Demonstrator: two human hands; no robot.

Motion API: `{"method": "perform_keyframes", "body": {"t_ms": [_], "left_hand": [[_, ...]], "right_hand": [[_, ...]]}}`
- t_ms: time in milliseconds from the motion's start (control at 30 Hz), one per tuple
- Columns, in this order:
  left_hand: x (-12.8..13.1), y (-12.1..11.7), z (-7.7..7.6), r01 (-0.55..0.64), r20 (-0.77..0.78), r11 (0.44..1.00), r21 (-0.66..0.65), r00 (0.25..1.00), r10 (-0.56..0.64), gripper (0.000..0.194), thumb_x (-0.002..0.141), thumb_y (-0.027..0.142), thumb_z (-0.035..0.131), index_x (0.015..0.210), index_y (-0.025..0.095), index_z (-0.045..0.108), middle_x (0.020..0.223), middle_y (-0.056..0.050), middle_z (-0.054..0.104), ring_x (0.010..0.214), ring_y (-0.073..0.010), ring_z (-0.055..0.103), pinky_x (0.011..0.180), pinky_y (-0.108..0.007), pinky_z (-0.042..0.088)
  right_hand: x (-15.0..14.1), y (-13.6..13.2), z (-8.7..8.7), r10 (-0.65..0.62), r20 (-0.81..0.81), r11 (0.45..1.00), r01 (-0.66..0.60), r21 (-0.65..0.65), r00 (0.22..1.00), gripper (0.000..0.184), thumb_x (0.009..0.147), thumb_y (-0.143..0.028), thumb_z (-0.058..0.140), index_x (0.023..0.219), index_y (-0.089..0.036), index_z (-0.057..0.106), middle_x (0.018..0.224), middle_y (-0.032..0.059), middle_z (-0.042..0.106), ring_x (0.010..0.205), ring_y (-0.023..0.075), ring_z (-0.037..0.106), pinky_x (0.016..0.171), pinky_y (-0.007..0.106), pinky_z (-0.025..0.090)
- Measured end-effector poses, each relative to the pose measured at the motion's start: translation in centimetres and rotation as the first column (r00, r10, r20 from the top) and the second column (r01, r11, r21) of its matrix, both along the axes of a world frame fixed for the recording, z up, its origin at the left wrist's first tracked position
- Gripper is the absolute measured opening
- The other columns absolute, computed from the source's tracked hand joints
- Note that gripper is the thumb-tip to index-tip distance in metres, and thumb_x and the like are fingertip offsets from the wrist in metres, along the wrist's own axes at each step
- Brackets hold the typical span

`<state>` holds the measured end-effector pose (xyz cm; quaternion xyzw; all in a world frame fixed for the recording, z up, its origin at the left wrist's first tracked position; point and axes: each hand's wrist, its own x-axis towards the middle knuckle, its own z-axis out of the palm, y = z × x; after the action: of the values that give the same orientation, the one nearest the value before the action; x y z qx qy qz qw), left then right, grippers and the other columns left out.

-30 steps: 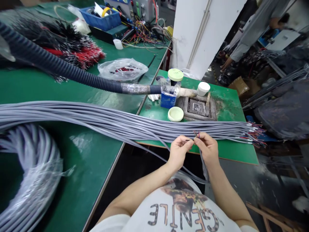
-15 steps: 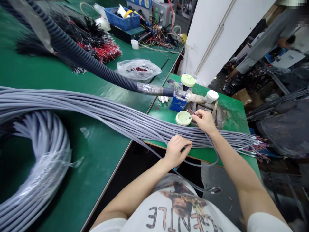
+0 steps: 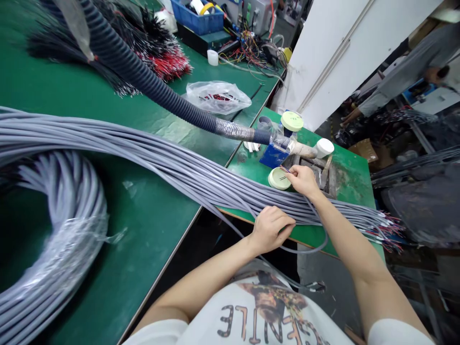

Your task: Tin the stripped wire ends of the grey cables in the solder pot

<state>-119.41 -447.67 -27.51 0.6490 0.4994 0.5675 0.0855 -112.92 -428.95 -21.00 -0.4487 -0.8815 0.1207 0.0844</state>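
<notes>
My right hand is closed around the end of a grey cable, with its thin stripped wires pointing left. Two dark wire tips reach over a shallow pale-green lid lying on the green bench. From that hand the cable loops down and back to the left. My left hand is curled at the front edge of the bundle of grey cables, thumb against fingers; whatever lies between them is hidden. Right of the lid is a grimy square solder pot, partly covered by my right hand.
A ribbed dark hose with a pale nozzle crosses above the bench to a blue box. White and green-lidded tubs stand behind. A coiled cable roll lies left. A co-worker's grey sleeve shows far right.
My right hand has gone from beside my left hand, forward to the pale-green lid, taking the cable end with it. The left hand has stayed near the bundle. The view has shifted.
</notes>
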Motion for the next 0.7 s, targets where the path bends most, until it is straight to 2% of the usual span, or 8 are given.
{"method": "perform_keyframes", "body": {"t_ms": [133,267,433,567,700], "left_hand": [[-0.2,-0.1,0.2,0.013,0.016,1.000,0.005,1.000,-0.013,0.008,0.085,0.020,0.057,0.089,0.019,0.064,0.079,-0.002,0.070,0.075,-0.0142,0.060,0.069,-0.031,0.040],[-0.3,-0.1,0.2,0.036,0.026,0.999,0.007,0.999,-0.037,0.008,0.085,0.020,0.057,0.090,0.020,0.064,0.080,-0.003,0.070,0.075,-0.0148,0.061,0.069,-0.031,0.040],[-0.1,-0.1,0.0,0.037,0.023,0.999,-0.004,0.999,-0.037,0.009,0.084,0.020,0.058,0.092,0.021,0.064,0.081,-0.002,0.071,0.076,-0.0151,0.061,0.070,-0.031,0.039],[-0.1,-0.1,0.1,0.034,0.018,0.999,0.001,0.999,-0.034,0.009,0.083,0.018,0.060,0.091,0.021,0.063,0.080,-0.002,0.070,0.076,-0.0146,0.061,0.070,-0.030,0.039],[-0.1,-0.1,0.2,0.028,0.004,1.000,0.006,1.000,-0.028,0.009,0.082,0.018,0.060,0.090,0.020,0.063,0.079,-0.001,0.070,0.075,-0.0146,0.060,0.070,-0.030,0.039]], "right_hand": [[2.1,0.9,1.9,-0.002,-0.065,0.997,0.007,0.081,0.998,0.019,0.074,-0.034,0.056,0.066,-0.018,0.063,0.057,0.0000,0.060,0.054,0.0136,0.051,0.053,0.025,0.031],[5.9,3.5,3.0,-0.133,-0.047,0.968,0.140,0.207,0.990,0.021,0.073,-0.036,0.057,0.068,-0.017,0.065,0.060,0.0020,0.063,0.056,0.0151,0.053,0.054,0.026,0.032],[8.6,6.1,1.6,-0.280,0.122,0.935,0.241,0.262,0.952,0.022,0.073,-0.036,0.055,0.071,-0.018,0.068,0.069,0.0062,0.068,0.065,0.0200,0.059,0.060,0.028,0.036],[8.7,6.7,0.5,-0.313,0.225,0.932,0.252,0.261,0.923,0.023,0.074,-0.035,0.054,0.076,-0.018,0.070,0.077,0.0084,0.070,0.073,0.0227,0.062,0.063,0.029,0.039],[8.5,6.9,0.0,-0.321,0.259,0.933,0.258,0.249,0.911,0.024,0.075,-0.035,0.053,0.078,-0.018,0.070,0.080,0.0090,0.071,0.076,0.0231,0.063,0.065,0.029,0.040]]}}
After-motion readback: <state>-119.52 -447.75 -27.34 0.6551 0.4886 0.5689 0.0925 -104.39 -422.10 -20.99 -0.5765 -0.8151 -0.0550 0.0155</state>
